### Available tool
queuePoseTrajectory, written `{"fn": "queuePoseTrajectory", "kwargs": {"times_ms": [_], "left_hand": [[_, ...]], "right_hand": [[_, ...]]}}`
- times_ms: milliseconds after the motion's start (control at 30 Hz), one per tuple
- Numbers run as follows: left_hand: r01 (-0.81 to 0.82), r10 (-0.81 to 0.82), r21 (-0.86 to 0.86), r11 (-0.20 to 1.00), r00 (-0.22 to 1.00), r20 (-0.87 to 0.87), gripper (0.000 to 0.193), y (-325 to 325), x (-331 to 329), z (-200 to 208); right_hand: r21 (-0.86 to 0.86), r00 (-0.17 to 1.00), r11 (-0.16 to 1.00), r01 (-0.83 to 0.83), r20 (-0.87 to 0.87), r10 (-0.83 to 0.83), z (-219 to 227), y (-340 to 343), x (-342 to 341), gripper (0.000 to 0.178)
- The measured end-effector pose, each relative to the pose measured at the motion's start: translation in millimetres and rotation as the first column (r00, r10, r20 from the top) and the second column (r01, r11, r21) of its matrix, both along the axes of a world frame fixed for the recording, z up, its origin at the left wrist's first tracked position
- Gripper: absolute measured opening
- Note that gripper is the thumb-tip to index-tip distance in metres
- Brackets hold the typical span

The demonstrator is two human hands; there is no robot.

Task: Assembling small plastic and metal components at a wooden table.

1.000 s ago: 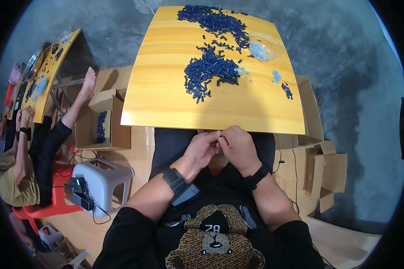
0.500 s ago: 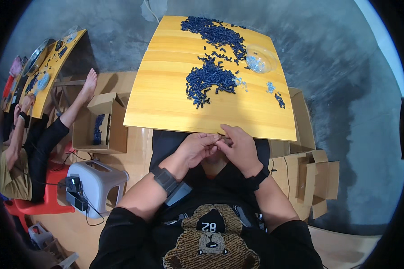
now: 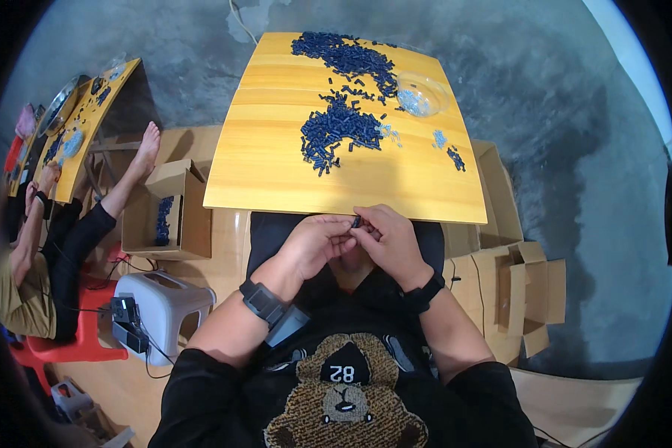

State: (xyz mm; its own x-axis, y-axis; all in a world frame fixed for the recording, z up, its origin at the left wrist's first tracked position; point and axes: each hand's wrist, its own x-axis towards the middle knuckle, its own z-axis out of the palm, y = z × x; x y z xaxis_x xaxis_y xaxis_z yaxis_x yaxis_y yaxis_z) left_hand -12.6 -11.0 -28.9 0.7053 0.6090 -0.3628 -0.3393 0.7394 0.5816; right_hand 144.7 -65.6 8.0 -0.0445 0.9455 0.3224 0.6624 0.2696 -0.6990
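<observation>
At the near edge of the wooden table (image 3: 269, 187), my two hands meet in front of my lap. Between the fingertips is a small dark cylindrical piece (image 3: 356, 222), partly covered by them. My left hand (image 3: 315, 243) pinches it from the left, while my right hand (image 3: 388, 239) closes on it from the right with thumb and forefinger. Beyond them lies a pile of short dark-blue cylindrical pieces (image 3: 343, 123), with tiny pale clear bits (image 3: 389, 134) at its right side. A second dark-blue pile (image 3: 340, 56) spreads along the far edge.
A clear round bowl (image 3: 431, 102) holds pale bits at the table's right. Near it lie a small pale heap (image 3: 440, 139) and several dark pieces (image 3: 456, 158). Cardboard boxes (image 3: 190, 228) flank the table. Left are a grey stool (image 3: 157, 291) and a seated person (image 3: 26, 291) at another table.
The dark piece now shows more plainly between my fingertips, and my right fingers have shifted slightly on it. The whole view has moved a little; the piles look the same.
</observation>
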Motion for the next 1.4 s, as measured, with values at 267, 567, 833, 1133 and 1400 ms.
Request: {"fn": "queuePoseTrajectory", "kwargs": {"times_ms": [267,567,833,1133,1400], "left_hand": [[-0.038,0.046,0.056,0.998,0.990,-0.136,0.011,-11,-15,23],[-0.037,0.095,0.263,0.964,0.973,-0.212,0.013,-16,-26,17],[-0.545,0.578,0.206,0.812,0.707,-0.408,0.016,-27,-153,12],[-0.968,0.922,0.143,0.206,0.143,-0.359,0.020,72,-312,9],[-0.603,0.645,0.232,0.763,0.734,-0.214,0.024,76,-155,55]], "right_hand": [[0.054,0.994,0.992,-0.111,0.000,0.111,8,-2,-13,0.022],[0.097,0.985,0.981,-0.169,-0.021,0.172,6,-3,-28,0.029],[-0.087,0.971,0.969,-0.232,0.047,0.236,-4,16,-5,0.019],[-0.280,0.939,0.915,-0.291,0.099,0.329,-15,13,15,0.017],[-0.200,0.902,0.894,-0.400,0.084,0.423,-22,21,19,0.015]]}}
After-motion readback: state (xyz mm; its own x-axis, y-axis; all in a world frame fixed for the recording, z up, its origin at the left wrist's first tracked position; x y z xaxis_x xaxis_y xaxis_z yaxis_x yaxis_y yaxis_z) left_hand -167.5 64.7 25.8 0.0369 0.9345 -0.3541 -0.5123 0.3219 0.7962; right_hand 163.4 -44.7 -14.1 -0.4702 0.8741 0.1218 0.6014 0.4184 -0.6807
